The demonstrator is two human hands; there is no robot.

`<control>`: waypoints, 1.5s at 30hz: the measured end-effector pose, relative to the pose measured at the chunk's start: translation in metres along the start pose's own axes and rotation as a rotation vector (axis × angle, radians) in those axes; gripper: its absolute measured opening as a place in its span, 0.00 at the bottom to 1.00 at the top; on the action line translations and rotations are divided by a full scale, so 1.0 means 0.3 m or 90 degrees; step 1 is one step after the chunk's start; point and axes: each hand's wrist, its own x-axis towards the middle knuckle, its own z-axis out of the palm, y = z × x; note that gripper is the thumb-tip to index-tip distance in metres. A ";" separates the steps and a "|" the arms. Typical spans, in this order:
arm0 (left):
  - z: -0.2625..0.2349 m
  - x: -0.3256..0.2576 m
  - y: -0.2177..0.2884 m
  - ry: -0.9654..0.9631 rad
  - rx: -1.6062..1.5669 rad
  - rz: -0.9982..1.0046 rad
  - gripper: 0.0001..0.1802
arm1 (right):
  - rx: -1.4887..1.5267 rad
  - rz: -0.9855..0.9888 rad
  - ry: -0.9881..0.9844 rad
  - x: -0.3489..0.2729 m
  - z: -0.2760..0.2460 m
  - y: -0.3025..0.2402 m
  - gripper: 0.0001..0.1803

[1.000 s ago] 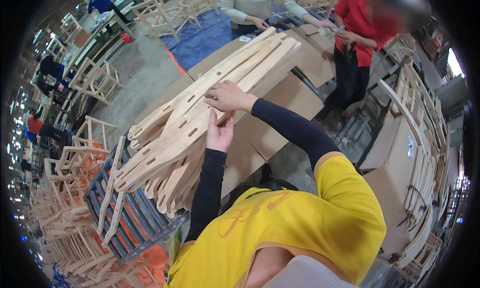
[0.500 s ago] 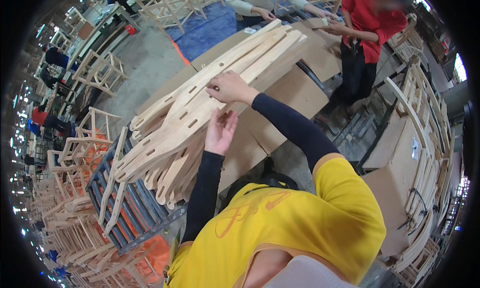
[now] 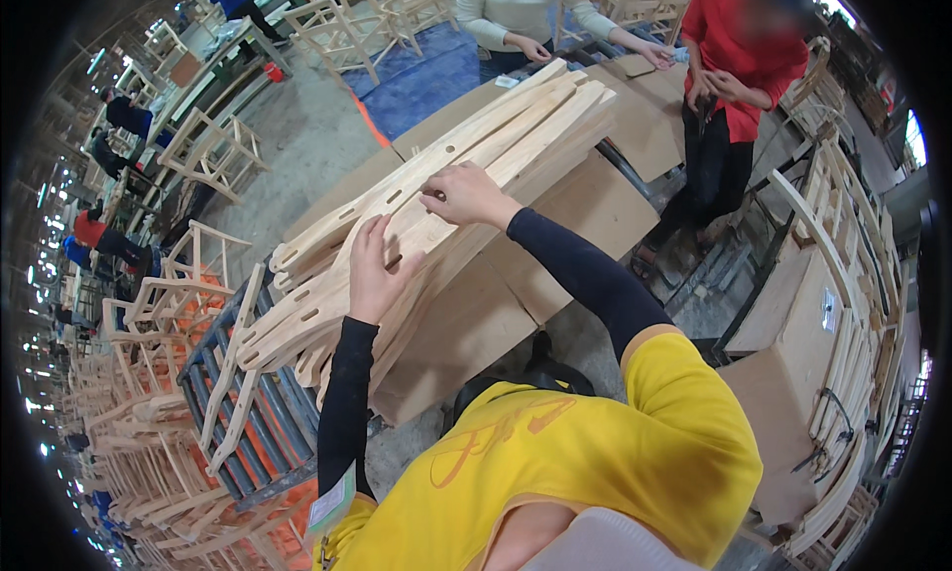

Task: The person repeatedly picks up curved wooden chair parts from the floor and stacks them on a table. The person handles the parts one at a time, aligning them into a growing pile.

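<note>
A stack of pale wooden chair parts [image 3: 337, 273], long and curved with oval slots, lies in front of me. My left hand [image 3: 380, 278] is over the near boards, fingers stretched and apart, holding nothing. Farther right, my right hand [image 3: 468, 194] rests at the middle of the stack. Its fingers are curled and pinched together close to a slot. Whatever may be between them is too small or hidden to make out. Brown cardboard [image 3: 486, 318] lies under the stack.
A roller conveyor [image 3: 263, 427] with two loose wooden strips is at the left. Across from me stand a person in a light top [image 3: 506, 20] and one in a red shirt [image 3: 739, 60]. Wooden chair frames [image 3: 213, 154] stand at left; a large box [image 3: 778, 392] is at right.
My left hand has moved left and come over the boards, from palm up to fingers spread. My right hand stays at the stack's middle, fingers curled. The view has shifted slightly.
</note>
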 end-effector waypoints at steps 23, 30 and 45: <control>0.047 -0.017 -0.047 -0.074 0.197 0.047 0.40 | 0.010 -0.022 0.366 -0.071 -0.003 0.001 0.11; 0.047 -0.005 -0.069 -0.072 0.141 0.041 0.38 | -0.069 0.122 0.424 -0.217 0.037 0.091 0.28; -0.072 0.347 -0.296 -0.136 0.026 -0.120 0.50 | -0.117 0.135 0.344 -0.169 0.116 0.132 0.20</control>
